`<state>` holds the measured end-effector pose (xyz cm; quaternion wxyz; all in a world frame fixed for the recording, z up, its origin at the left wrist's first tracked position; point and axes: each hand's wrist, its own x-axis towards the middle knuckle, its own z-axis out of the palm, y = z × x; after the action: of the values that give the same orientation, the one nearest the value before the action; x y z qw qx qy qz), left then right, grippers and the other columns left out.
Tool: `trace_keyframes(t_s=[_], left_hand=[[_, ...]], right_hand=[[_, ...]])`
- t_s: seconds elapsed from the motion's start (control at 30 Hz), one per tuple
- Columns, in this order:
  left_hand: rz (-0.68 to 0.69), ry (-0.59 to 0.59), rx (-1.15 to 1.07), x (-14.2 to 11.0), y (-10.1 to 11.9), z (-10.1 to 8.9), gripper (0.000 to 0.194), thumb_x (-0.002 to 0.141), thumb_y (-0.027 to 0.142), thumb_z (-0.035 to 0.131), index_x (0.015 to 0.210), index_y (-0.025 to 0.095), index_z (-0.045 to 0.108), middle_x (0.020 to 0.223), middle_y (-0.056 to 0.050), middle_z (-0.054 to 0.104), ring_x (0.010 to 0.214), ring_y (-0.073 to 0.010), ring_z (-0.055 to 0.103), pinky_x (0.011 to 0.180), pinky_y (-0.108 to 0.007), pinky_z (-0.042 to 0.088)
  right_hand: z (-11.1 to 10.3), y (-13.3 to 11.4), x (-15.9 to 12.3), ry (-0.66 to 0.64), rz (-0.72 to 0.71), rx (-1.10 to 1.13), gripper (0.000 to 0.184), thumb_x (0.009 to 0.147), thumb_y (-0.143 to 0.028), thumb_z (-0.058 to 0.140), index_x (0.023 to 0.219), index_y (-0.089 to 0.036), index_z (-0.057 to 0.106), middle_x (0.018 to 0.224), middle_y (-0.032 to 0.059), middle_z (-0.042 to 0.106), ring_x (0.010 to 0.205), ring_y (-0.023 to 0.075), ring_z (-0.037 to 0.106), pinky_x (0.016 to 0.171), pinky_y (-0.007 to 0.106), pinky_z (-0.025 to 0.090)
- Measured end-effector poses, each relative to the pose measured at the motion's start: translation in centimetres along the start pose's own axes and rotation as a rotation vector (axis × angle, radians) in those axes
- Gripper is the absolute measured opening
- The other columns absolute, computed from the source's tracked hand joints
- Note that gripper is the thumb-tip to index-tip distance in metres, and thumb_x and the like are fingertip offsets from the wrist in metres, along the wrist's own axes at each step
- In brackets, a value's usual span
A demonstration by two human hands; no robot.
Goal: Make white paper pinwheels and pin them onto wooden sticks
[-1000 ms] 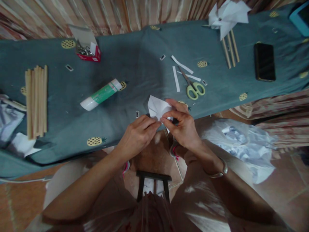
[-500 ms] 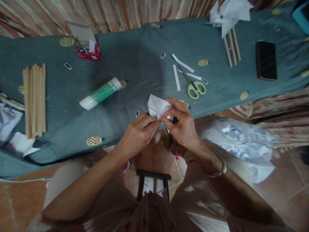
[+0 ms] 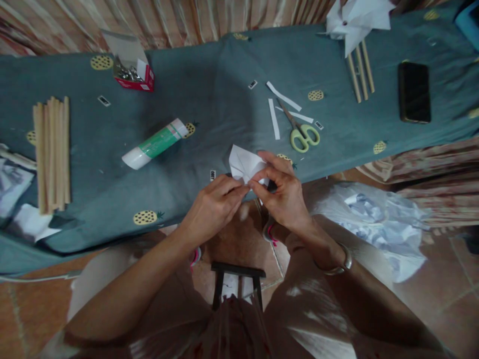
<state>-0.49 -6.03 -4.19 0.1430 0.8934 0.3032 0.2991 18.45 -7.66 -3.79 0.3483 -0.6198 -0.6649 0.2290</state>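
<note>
A dark phone [image 3: 414,92] lies flat near the right end of the worktop [image 3: 209,99], and a blue-edged object [image 3: 467,26], partly out of view, sits at the far right corner. Striped curtains [image 3: 164,22] hang along the far edge. Beyond the near edge are a crumpled translucent plastic bag [image 3: 396,234], right, a dark stool [image 3: 238,270], middle, and a white cable [image 3: 37,280], left.

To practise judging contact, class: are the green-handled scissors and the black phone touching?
Apart: the head view shows bare tablecloth between the scissors and the phone.
</note>
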Motion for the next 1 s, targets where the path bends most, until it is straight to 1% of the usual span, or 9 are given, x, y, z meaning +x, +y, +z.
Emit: trace_keyframes(t_s=[0.1,0.2,0.33,0.43,0.57,0.73,1.0], left_hand=[[0.006,0.011,-0.005,0.1,0.0,0.0,0.015,0.096,0.013,0.054,0.107,0.012,0.064,0.091,-0.007,0.07,0.085,-0.0169,0.065,0.074,-0.029,0.057],[0.005,0.021,-0.005,0.1,0.0,0.0,0.015,0.096,0.013,0.054,0.107,0.013,0.065,0.091,-0.007,0.07,0.084,-0.0164,0.065,0.074,-0.029,0.057],[0.008,0.024,-0.013,0.1,0.0,0.0,0.015,0.095,0.013,0.055,0.107,0.012,0.065,0.091,-0.007,0.07,0.083,-0.0166,0.064,0.074,-0.03,0.057],[0.014,0.032,-0.01,0.1,0.0,0.0,0.015,0.095,0.012,0.056,0.107,0.011,0.065,0.091,-0.008,0.07,0.083,-0.017,0.064,0.074,-0.03,0.057],[0.015,0.028,-0.007,0.1,0.0,0.0,0.015,0.095,0.013,0.056,0.106,0.011,0.065,0.091,-0.008,0.069,0.084,-0.0172,0.064,0.075,-0.03,0.057],[0.019,0.026,0.015,0.1,0.0,0.0,0.014,0.095,0.012,0.056,0.105,0.012,0.065,0.091,-0.007,0.07,0.084,-0.0168,0.065,0.076,-0.03,0.058],[0.034,0.044,0.028,0.2,0.1,-0.1,0.011,0.094,0.012,0.056,0.101,0.012,0.065,0.092,-0.007,0.07,0.084,-0.0171,0.065,0.075,-0.029,0.058]], right_hand=[[0.0,0.0,0.0,0.001,0.003,0.014,0.008,0.081,-0.021,0.067,0.076,-0.028,0.068,0.131,-0.0009,0.063,0.128,0.0252,0.054,0.115,0.051,0.039],[0.0,0.0,-0.1,0.001,0.002,0.021,0.007,0.082,-0.022,0.067,0.077,-0.027,0.069,0.131,-0.0003,0.062,0.127,0.0256,0.054,0.114,0.05,0.039],[0.0,-0.1,-0.2,0.006,-0.019,0.006,0.01,0.085,-0.023,0.065,0.084,-0.031,0.071,0.132,-0.0025,0.061,0.128,0.025,0.053,0.115,0.051,0.039],[-0.1,-0.2,-0.4,0.01,-0.086,-0.035,0.012,0.088,-0.025,0.063,0.092,-0.031,0.072,0.136,-0.0013,0.06,0.128,0.0255,0.054,0.113,0.051,0.042],[-0.1,-0.2,-0.5,0.016,-0.153,-0.095,0.016,0.092,-0.027,0.059,0.096,-0.03,0.074,0.139,0.0008,0.058,0.129,0.0274,0.053,0.112,0.051,0.043],[0.1,0.2,-0.6,-0.009,-0.239,-0.162,0.02,0.095,-0.029,0.055,0.103,-0.028,0.073,0.142,0.003,0.056,0.131,0.0302,0.051,0.111,0.056,0.042],[0.3,0.3,-1.3,-0.026,-0.345,-0.302,0.026,0.095,-0.021,0.05,0.115,-0.027,0.066,0.145,0.0061,0.052,0.133,0.0303,0.048,0.109,0.054,0.042]])
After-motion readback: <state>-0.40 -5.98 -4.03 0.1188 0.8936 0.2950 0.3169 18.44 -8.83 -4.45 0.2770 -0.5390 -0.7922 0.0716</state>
